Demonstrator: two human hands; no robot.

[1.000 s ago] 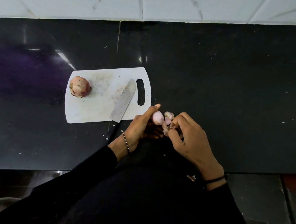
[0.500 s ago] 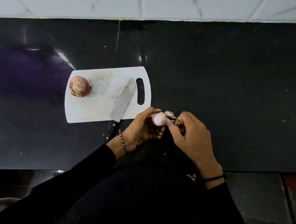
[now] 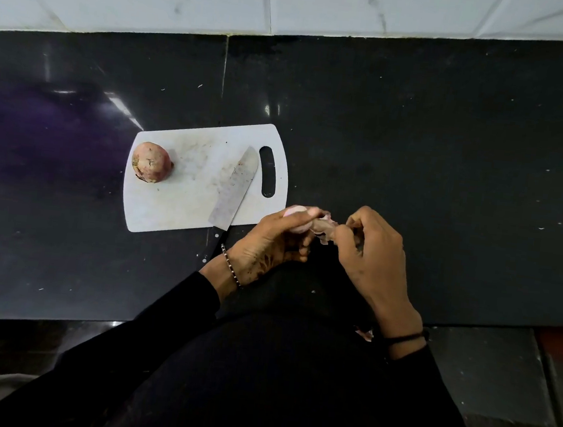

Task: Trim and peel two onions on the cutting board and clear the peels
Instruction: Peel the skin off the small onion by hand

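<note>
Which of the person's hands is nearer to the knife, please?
Left. The left hand, gripping the onion, sits just right of the knife; the right hand, pinching the peel, lies farther right.

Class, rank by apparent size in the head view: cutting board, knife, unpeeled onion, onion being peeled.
1. cutting board
2. knife
3. unpeeled onion
4. onion being peeled, last only tentatively: the left hand covers most of it.

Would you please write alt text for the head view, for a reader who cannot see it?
A person's left hand grips a part-peeled onion while the right hand pinches its loose peel, above a dark counter. On the white cutting board rest an unpeeled onion and a knife.
</note>
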